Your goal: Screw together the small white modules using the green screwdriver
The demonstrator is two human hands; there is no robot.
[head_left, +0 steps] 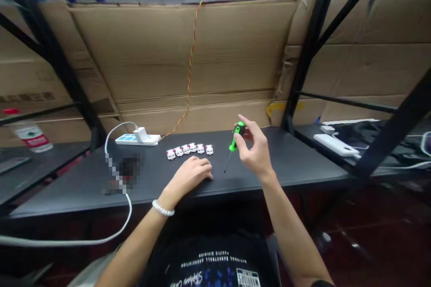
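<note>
My right hand (pixel 254 148) grips a screwdriver (pixel 238 131) by its green and black handle, above the black table. Its thin shaft slants down and left, with the tip near the tabletop. To the left of it, my left hand (pixel 193 171) rests palm down at the table's front part, fingers bent and close together. Whatever may lie under those fingers is hidden. Just beyond the left hand, several small white and purple parts (pixel 186 149) stand in a slightly curved row; their kind is too small to tell.
A white power strip (pixel 139 139) with a plugged-in charger (pixel 140 133) lies at the back left, its white cable (pixel 126 224) hanging over the front edge. A blurred dark object (pixel 128 168) sits nearby. Cardboard (pixel 182 54) walls the back; black posts (pixel 305 54) flank the table (pixel 269 168).
</note>
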